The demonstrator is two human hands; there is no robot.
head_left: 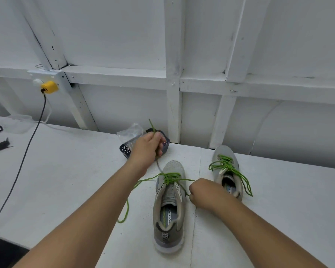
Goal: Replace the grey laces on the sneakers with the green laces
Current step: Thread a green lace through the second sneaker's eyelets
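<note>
Near grey mesh sneaker (169, 206), mid-bench: round green cord lace (170, 177) through the lowest eyelets only; upper rows remain. Our left hand (148, 147) pinches one end raised, our right hand (200, 192) grips the other, hands apart. Far grey sneaker (225, 163) looks fully laced green, untied. Beyond: dark perforated plastic basket (127, 149), white painted bench (66, 171).

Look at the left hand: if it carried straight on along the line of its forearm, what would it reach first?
Probably the dark perforated basket just beyond the left hand, with the clear plastic bag behind; depth is hard to judge from one view.
</note>
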